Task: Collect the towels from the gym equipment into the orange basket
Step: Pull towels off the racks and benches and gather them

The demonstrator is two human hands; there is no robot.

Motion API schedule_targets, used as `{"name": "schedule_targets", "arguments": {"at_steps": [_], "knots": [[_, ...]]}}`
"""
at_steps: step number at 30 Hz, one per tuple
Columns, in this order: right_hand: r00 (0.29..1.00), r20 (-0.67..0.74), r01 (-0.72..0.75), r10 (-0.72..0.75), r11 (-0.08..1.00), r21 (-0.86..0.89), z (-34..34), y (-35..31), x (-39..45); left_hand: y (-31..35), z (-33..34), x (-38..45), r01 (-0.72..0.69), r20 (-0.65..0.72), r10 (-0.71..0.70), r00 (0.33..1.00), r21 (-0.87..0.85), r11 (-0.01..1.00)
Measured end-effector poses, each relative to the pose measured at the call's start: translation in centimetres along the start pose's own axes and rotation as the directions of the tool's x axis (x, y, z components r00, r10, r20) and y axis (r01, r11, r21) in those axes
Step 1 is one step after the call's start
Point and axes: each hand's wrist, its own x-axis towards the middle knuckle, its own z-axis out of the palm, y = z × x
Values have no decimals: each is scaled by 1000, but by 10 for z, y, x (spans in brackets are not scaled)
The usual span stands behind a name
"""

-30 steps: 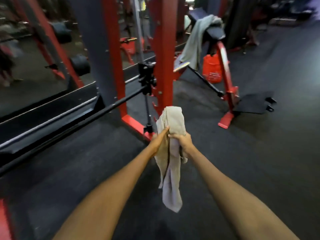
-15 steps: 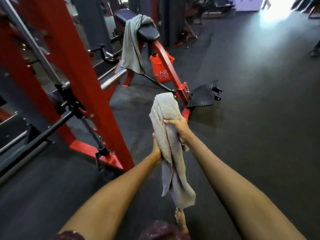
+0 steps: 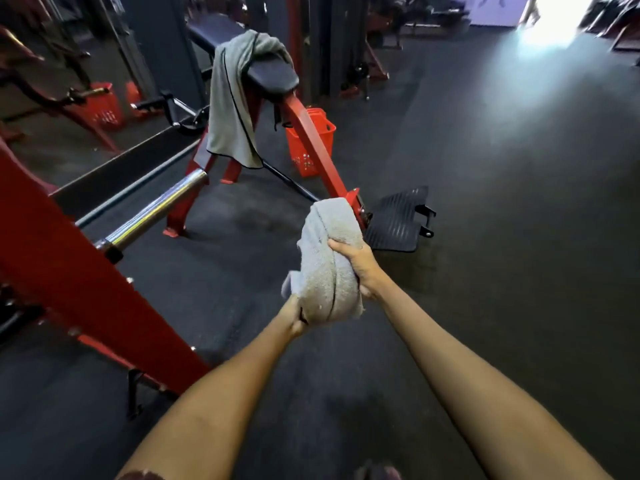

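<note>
From the head view, both hands carry a bunched grey towel [image 3: 327,265] in front of the chest, right hand [image 3: 358,266] with fingers clamped over its side and left hand [image 3: 294,315] gripping its lower end, likely to keep it compact for the orange basket [image 3: 311,143] standing well ahead behind the red frame [image 3: 317,147], where a second towel [image 3: 230,109] drapes over the padded seat [image 3: 272,76]

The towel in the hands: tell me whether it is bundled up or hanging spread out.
Bundled. The towel is gathered into a thick roll, gripped by the right hand on its side and the left hand beneath.
</note>
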Motion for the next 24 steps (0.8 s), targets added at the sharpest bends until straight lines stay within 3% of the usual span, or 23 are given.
{"name": "schedule_targets", "arguments": {"at_steps": [2, 6, 8, 12, 19, 21, 24], "knots": [[1000, 9, 7, -7, 1000, 4, -3, -9, 37, 17, 3, 21, -51, 40, 58, 998, -170, 984], [999, 49, 21, -17, 996, -85, -5, -26, 113, 67, 4, 75, -89, -85, 56, 995, -458, 884], [992, 130, 14, 6, 989, -148, -7, -37, 161, 98, 5, 106, -150, -146, 94, 985, -447, 882], [974, 208, -60, 91, 987, -151, -2, -57, 220, 159, 12, 144, -173, -51, 167, 985, -420, 891], [954, 277, -62, 118, 977, -202, 36, -85, 328, 248, -1, 206, -170, -228, 134, 964, -149, 974], [954, 276, -67, 118, 980, -188, 50, -89, 357, 269, -2, 225, -167, -260, 127, 957, -140, 976], [949, 300, -35, 102, 975, -220, 81, -100, 411, 304, -16, 272, -303, -366, 228, 902, -161, 939]]}}
